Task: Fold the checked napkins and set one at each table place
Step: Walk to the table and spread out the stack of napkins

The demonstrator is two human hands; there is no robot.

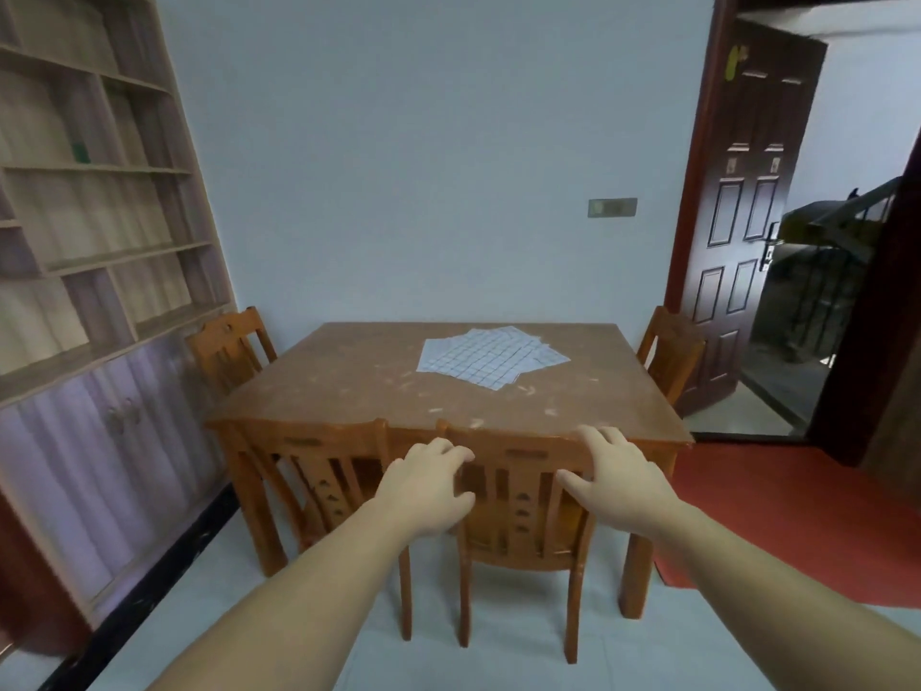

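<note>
Napkins (491, 356): flat unfolded stack, fanned, far-R on table (349, 381); long axis approx L-R. L hand (428, 486) & R hand (615, 473): fingers curled over chair (523, 506) top rail.

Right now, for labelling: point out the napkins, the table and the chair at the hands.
napkins (491, 359): head view, middle of top sheet.
table (339, 381): head view, bare top, left side.
chair (538, 443): head view, top rail.

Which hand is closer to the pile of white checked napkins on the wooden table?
Left. The left hand grips the orange wooden chair almost straight in front of the white checked napkins; the right hand grips it farther to the right.
</note>
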